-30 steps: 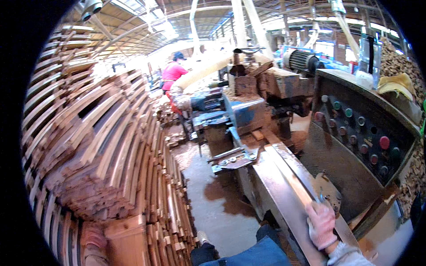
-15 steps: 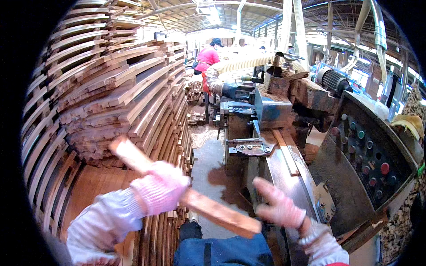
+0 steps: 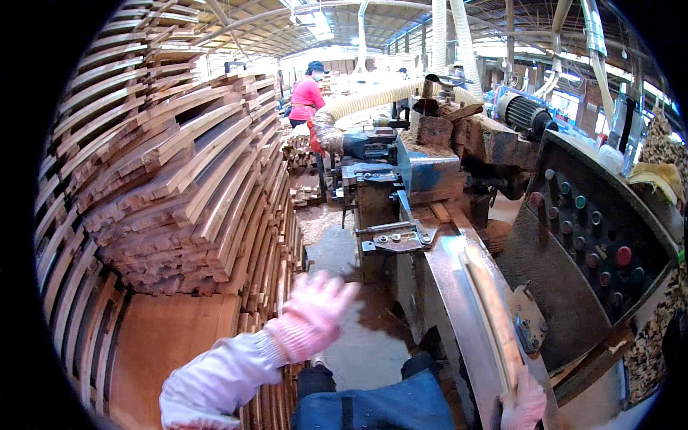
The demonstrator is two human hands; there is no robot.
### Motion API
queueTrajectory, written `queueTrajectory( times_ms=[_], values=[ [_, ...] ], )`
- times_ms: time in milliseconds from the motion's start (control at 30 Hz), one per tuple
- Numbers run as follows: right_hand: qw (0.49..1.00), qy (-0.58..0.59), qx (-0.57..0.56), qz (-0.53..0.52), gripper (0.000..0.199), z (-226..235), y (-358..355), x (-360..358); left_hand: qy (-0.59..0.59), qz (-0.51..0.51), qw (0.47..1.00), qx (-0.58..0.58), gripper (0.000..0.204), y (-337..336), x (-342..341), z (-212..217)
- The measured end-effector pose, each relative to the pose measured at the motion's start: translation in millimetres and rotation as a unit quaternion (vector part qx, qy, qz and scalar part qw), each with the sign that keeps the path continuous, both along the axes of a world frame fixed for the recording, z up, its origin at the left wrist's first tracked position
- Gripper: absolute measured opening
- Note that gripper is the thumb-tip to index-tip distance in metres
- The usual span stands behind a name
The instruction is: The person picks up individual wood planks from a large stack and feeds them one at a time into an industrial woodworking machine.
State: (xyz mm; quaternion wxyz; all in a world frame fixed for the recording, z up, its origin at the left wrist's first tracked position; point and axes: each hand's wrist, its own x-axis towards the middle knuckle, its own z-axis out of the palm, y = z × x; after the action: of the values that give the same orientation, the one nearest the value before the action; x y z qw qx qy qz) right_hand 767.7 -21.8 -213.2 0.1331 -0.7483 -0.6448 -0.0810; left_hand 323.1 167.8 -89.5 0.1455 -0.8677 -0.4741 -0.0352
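Observation:
My left hand, in a pink-white knit glove, is raised in front of the stacked boards with its fingers stretched out and nothing in it. My right hand, gloved alike, is closed round the near end of a wooden strip. That strip lies lengthwise along the metal bed of a woodworking machine and points away from me. Farther up the bed, the end of another wooden piece shows at the mouth of the machine head. Motion blurs the held strip somewhat.
Tall stacks of wooden strips rise at my left above a flat brown board. A control panel with coloured buttons stands at the right. A ribbed hose reaches the machine. A person in pink is farther back.
The strip has passed from my left hand to my right and now lies on the machine bed. My left hand has opened. The piece farther up has moved deeper into the machine.

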Motion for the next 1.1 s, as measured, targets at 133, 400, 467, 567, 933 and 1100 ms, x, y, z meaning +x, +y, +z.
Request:
queueTrajectory(
  times_ms=[133,400,467,567,933,1100],
  values=[
    [0.994,0.044,0.099,-0.010,0.084,-9.4,89.9,-17.9,-0.003,0.279,0.954,-0.111,0.096,-74.3,-85.8,0.0],
    [0.959,0.039,0.253,0.122,0.066,-0.1,354.5,-48.4,0.068,0.446,0.887,-0.099,0.112,-177.1,-151.3,-71.6],
    [0.950,-0.014,0.293,0.103,0.063,-14.0,381.7,-42.0,0.059,0.449,0.888,-0.081,0.110,-170.4,-148.6,-78.8],
    [0.968,-0.028,0.232,0.087,0.068,-17.6,361.4,-40.4,0.053,0.459,0.884,-0.077,0.108,-163.1,-152.7,-87.1],
    [0.998,-0.015,0.034,0.047,0.068,12.7,45.9,-35.9,0.070,0.490,0.857,-0.140,0.110,-161.7,-196.5,-127.3],
    [0.976,-0.153,0.128,0.084,0.055,-45.8,135.3,-8.4,0.135,0.461,0.870,-0.108,0.111,-185.3,-252.9,-175.5]
  ],
)
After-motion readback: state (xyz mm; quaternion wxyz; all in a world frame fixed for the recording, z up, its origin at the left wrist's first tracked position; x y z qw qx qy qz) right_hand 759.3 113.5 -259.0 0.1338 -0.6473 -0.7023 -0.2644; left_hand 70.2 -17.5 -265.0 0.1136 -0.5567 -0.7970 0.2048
